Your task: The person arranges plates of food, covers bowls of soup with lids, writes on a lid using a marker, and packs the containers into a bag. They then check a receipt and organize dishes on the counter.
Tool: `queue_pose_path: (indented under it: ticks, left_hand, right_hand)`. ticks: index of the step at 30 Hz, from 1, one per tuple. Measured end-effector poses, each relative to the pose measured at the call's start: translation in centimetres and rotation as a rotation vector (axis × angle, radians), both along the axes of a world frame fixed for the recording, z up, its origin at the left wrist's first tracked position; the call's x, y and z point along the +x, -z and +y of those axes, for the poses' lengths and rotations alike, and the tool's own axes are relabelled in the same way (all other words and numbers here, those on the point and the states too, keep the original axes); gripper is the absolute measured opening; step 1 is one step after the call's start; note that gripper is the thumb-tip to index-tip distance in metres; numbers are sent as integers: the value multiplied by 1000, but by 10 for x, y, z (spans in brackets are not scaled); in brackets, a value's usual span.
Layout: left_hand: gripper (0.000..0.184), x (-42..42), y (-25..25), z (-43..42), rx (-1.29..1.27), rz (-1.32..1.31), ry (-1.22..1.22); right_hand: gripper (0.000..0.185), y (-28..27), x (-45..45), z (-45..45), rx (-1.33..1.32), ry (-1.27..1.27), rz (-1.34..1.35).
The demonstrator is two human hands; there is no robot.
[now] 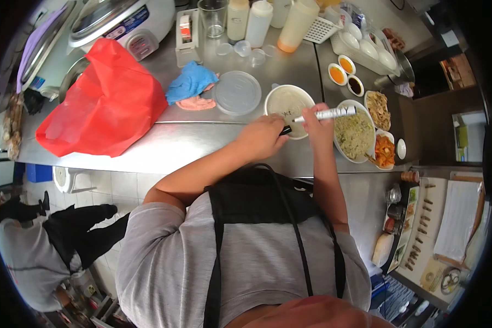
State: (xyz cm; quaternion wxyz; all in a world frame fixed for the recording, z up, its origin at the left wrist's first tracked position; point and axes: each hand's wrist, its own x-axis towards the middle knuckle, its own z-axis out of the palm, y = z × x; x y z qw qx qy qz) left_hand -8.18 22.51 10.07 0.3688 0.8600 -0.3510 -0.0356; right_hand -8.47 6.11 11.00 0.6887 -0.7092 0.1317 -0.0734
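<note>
Right grip (317,123) pinches the white marker (336,113), nib (294,119) at the lettered tub (285,100), left grip (264,135) closed on the black cap (285,130) at its rim!

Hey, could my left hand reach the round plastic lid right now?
Probably yes: the lid lies near the left hand, with only bare counter between them, though that hand seems to hold a black cap.
</note>
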Motion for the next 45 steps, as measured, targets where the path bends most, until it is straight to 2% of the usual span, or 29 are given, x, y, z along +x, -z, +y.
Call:
queue_pose_path:
  ticks: [6,9,10,13,15,17,20,23,25,26,28,29,30,31,32,34,35,37,41,43,45]
  left_hand:
    - [24,2,-1,6,-118,42,-44]
    - [21,1,-6,10,-138,28,-38]
    - [21,1,-8,11,-138,14,-6]
    - [20,1,-13,18,-137,58,59]
    - [20,1,-19,26,-138,117,75]
    - [22,1,-22,34,-258,109,141]
    - [26,3,-33,48,-354,151,215]
    - [26,12,-46,56,-413,208,305]
    - [26,27,-56,61,-448,253,393]
    - [26,37,-60,64,-399,245,356]
    - [27,68,-66,69,-305,224,276]
    - [29,88,-67,74,-309,-52,34]
    - [31,111,-68,80,-311,-324,-209]
    - [31,130,-92,93,-296,-382,-482]
    - [30,167,-94,102,-378,-214,-647]
    - [30,235,-97,127,-468,-429,-756]
    - [28,273,-82,138,-435,-394,-888]
    - [33,323,-56,157,-273,-241,-991]
    - [38,355,-9,171,-73,15,-1015]
    - [43,354,-5,169,2,90,-1033]
    - [49,343,-4,168,33,154,-1074]
  right_hand:
    - [17,7,-12,9,-175,-37,-230]
    - [18,-4,-16,16,-55,-100,-179]
    - [19,4,-14,13,-221,-216,-229]
    - [22,-12,-17,22,-98,-293,-216]
    - [31,-14,-11,17,-156,-180,-384]
    - [33,-22,-6,24,-86,-170,-383]
    - [34,-30,-1,41,33,-257,-467]
    - [29,-54,7,61,188,-289,-437]
    - [17,-61,17,78,-209,-370,-414]
    - [12,-64,22,84,-407,-407,-392]
    - [9,-73,30,88,-453,-246,-384]
    - [15,-79,34,89,-477,-168,-382]
    - [30,-87,35,81,-310,-145,-371]
    - [30,-85,34,72,-301,-77,-360]
    - [30,-81,30,62,-290,-6,-348]
    - [28,-60,18,30,-342,54,-239]
    - [27,-43,10,16,-406,41,-144]
    - [24,-26,-17,8,-597,121,130]
    - [26,23,-68,-16,-800,311,127]
    - [29,42,-83,-23,-569,342,263]
    - [33,38,-84,-16,-344,350,364]
